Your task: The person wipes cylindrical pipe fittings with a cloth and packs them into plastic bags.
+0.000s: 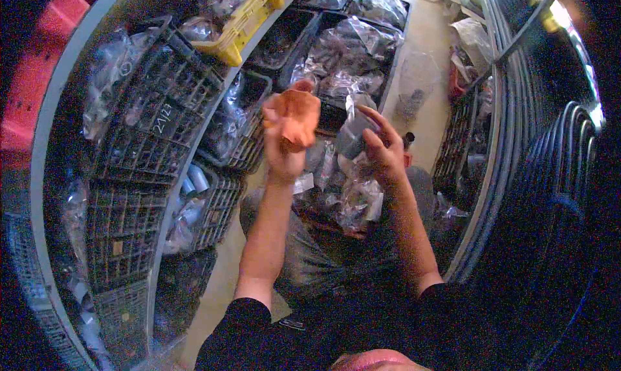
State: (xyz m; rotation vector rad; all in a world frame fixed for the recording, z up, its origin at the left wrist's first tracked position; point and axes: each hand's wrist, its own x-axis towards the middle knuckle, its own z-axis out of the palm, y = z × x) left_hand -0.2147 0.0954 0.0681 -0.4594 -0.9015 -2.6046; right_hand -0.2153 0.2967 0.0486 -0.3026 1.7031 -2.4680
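In the middle of the head view, my left hand point(277, 144) is closed around a crumpled orange cloth point(301, 115), raised above the bags and crates. To its right, my right hand point(387, 152) grips a grey rounded part point(354, 137) with thumb and fingers. What kind of part it is I cannot make out. A light shiny strip shows along its upper edge. Cloth and part are apart. Below them, between my knees, lie clear plastic bags point(359, 199) with contents I cannot make out.
Black plastic crates point(223, 199) with bagged parts stand on the left and ahead. A yellow crate point(249, 23) leans at the upper left. Along the right run stacked dark tubes or hoses point(475, 254). A pale floor strip point(414, 80) passes between the rows.
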